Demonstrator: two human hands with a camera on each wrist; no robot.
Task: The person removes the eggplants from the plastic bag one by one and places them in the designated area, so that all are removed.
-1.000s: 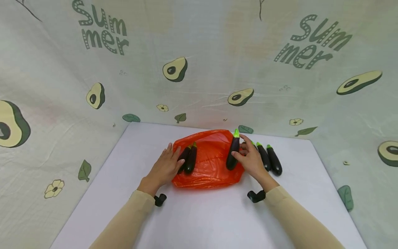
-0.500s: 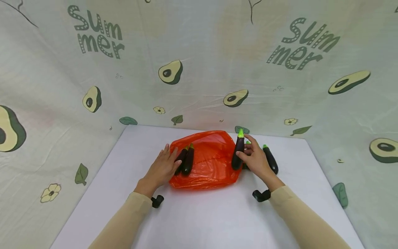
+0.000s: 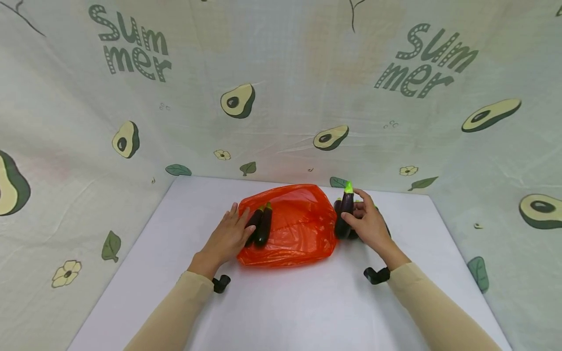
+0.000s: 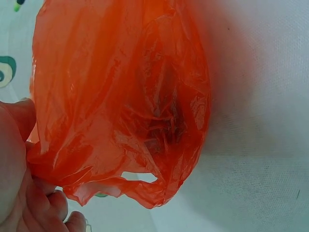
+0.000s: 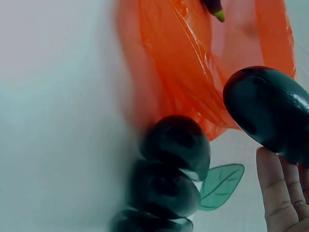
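Observation:
My left hand [image 3: 224,239] pinches the edge of a red-orange plastic bag [image 3: 298,234] at its left side; in the left wrist view the bag film [image 4: 91,96] runs between thumb and fingers. Two eggplants, one of them the front eggplant [image 3: 264,226], lie at the bag's left, partly behind that hand. My right hand [image 3: 371,222] holds another eggplant [image 3: 346,209] upright by the bag's right side, green stem up. Seen from the right wrist, the held eggplant [image 5: 270,113] is raised, with its round end toward the bag.
Several loose eggplants sit in a row right of the bag, mostly hidden by the right hand; the right wrist view shows their round ends, such as the nearest eggplant [image 5: 176,145]. White table [image 3: 281,307] spreads below. A printed cloth [image 3: 281,63] stands behind it.
My right hand has moved right with the eggplant, from over the bag's right edge to beside the loose eggplants. The left hand keeps its place at the bag. The head view has shifted slightly.

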